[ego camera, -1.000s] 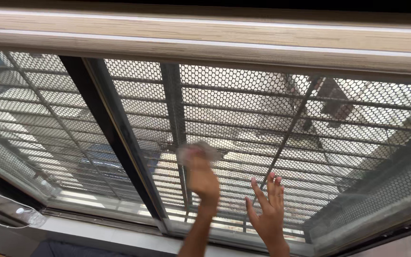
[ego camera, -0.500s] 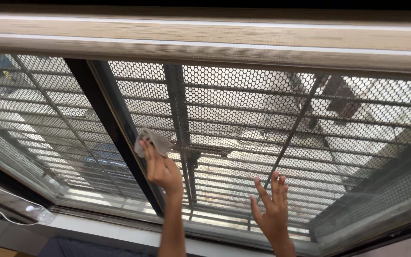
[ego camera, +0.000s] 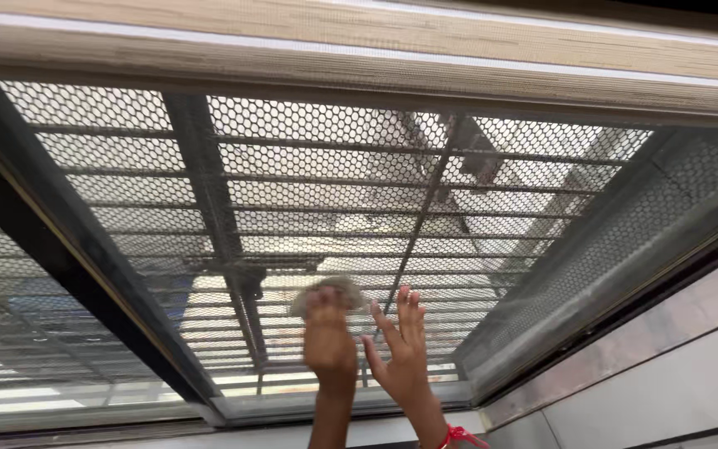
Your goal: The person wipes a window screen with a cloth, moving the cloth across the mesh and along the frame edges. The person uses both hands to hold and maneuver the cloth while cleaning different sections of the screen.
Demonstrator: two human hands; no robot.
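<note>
We face a large window pane [ego camera: 492, 216] backed by honeycomb mesh and horizontal bars. Low on the glass, our right hand [ego camera: 403, 353] rests flat with fingers spread wide. Just beside it, our left hand [ego camera: 328, 337] grips a small grey cloth [ego camera: 326, 293] against the pane.

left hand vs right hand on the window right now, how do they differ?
The left hand is curled around a small grey cloth and presses it to the glass; the right hand holds nothing. The left hand's fingers are bunched, while the right hand's are spread and lie flat. The right wrist wears a red band; the left wrist looks bare. Both are raised against the same pane, side by side, fingers pointing up.
</note>
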